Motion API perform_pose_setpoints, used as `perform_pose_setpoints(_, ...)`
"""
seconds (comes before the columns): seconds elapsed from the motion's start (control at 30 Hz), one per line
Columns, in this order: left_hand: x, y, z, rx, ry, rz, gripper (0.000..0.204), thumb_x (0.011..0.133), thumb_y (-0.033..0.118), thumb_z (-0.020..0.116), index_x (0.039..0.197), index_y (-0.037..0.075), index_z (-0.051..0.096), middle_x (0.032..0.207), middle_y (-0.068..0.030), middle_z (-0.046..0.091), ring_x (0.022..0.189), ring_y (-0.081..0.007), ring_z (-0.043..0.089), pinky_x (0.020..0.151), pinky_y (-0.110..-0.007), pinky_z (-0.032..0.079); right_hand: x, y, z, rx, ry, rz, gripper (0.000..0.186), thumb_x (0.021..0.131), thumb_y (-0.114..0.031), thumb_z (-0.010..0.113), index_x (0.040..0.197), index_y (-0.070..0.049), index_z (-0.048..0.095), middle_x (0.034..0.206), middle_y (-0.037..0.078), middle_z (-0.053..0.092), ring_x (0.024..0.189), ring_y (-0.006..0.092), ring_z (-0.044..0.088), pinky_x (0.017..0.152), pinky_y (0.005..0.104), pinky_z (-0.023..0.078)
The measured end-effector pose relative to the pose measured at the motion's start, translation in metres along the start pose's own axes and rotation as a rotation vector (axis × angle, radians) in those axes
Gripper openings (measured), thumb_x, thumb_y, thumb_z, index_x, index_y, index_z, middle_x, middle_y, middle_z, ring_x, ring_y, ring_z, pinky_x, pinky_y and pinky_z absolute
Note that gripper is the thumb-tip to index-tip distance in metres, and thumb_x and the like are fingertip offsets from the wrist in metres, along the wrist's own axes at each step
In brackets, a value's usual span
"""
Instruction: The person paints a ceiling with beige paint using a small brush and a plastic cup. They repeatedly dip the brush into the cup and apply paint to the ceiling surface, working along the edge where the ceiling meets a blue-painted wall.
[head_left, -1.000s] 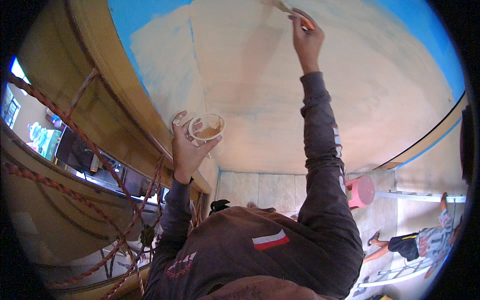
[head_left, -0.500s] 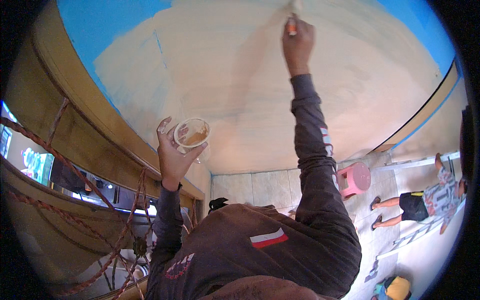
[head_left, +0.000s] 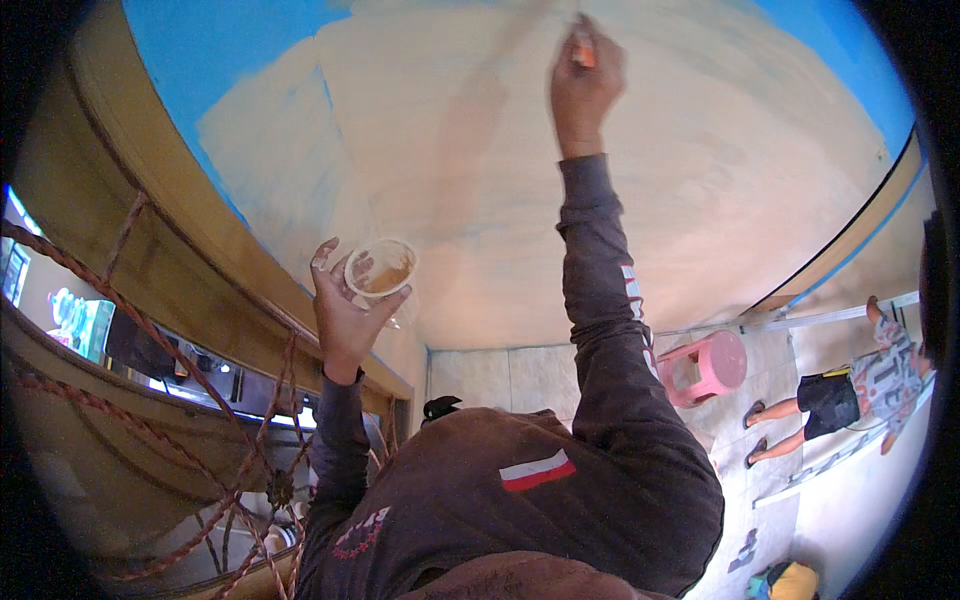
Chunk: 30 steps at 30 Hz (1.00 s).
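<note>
My right hand (head_left: pixel 585 100) is raised high against the wall (head_left: pixel 680 200), its fingers closed around a paintbrush (head_left: pixel 584 54) whose orange handle end shows. The bristles are mostly hidden beyond the fist. Cream paint covers much of the wall, with bright blue left at the upper corners. Lower and to the left, my left hand (head_left: pixel 347 325) grips a pale, round plastic tub (head_left: pixel 355 266) from below and behind. Tan paint lies in the tub, and white paint smears mark the fingertips.
Left of me are a yellowish wooden frame (head_left: pixel 170 235) and twisted rope-like bars (head_left: pixel 110 290). A pink stool (head_left: pixel 705 368) stands on the tiled floor to the right. Beyond it, a person (head_left: pixel 835 405) is by a metal ladder (head_left: pixel 820 475), with a yellow-and-teal item (head_left: pixel 790 580) below.
My right arm has swung slightly left, the brush moving with it across the wall. My left hand and the tub have hardly shifted.
</note>
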<state>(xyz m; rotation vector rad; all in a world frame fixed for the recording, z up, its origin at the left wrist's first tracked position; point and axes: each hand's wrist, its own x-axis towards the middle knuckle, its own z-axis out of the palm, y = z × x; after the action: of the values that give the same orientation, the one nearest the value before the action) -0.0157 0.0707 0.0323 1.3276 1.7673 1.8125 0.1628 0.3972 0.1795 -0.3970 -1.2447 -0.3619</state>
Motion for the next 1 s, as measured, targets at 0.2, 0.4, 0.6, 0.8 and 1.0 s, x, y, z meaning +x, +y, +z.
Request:
perform_pose_setpoints(0.2,0.002,-0.01,-0.001,0.031,-0.009,0.013,0.103,0.071,-0.003,0.088,0.15,0.01,0.024,0.131,-0.0225,0.058,0.125,-0.0304,0.058,0.105,-0.044,0.053,0.004,0.069,-0.031,-0.381,0.022,0.13,0.028,0.094,-0.013,0.067,0.12,-0.004,0.07,0.097,0.017,0.066,0.095,0.0345,0.059,0.083,0.0446,0.05)
perform_pose_setpoints(0.4,0.004,-0.006,-0.003,0.031,-0.008,0.059,0.101,0.072,0.003,0.09,0.149,0.008,0.025,0.127,-0.0232,0.06,0.122,-0.0289,0.061,0.103,-0.042,0.053,-0.027,0.001,0.01,-0.112,-0.131,0.047,0.03,0.09,-0.009,0.068,0.12,-0.004,0.069,0.1,0.018,0.068,0.099,0.0374,0.059,0.086,0.0451,0.049)
perform_pose_setpoints(0.6,0.002,0.002,-0.003,-0.066,-0.036,-0.02,0.102,0.071,-0.001,0.089,0.15,0.008,0.025,0.132,-0.0234,0.058,0.127,-0.0304,0.057,0.107,-0.044,0.051,-0.027,-0.067,0.002,0.354,-0.257,0.185,0.028,0.089,-0.009,0.07,0.117,-0.006,0.071,0.102,0.016,0.07,0.099,0.0357,0.061,0.087,0.0444,0.051)
perform_pose_setpoints(0.8,-0.003,0.0,0.0,-0.027,-0.003,0.0,0.102,0.071,-0.001,0.089,0.15,0.009,0.026,0.132,-0.0234,0.059,0.125,-0.0302,0.059,0.106,-0.043,0.052,-0.009,-0.005,0.001,-0.166,-0.018,0.144,0.036,0.088,-0.006,0.069,0.124,-0.007,0.068,0.104,0.019,0.065,0.101,0.0371,0.057,0.087,0.0463,0.049)
perform_pose_setpoints(1.0,-0.003,-0.003,0.001,0.044,0.026,0.024,0.104,0.069,-0.001,0.09,0.15,0.01,0.025,0.13,-0.0235,0.059,0.125,-0.0305,0.059,0.105,-0.043,0.052,-0.06,-0.03,0.077,-0.106,-0.174,0.099,0.05,0.076,-0.007,0.076,0.125,-0.005,0.067,0.105,0.019,0.063,0.102,0.0389,0.056,0.087,0.0469,0.05)
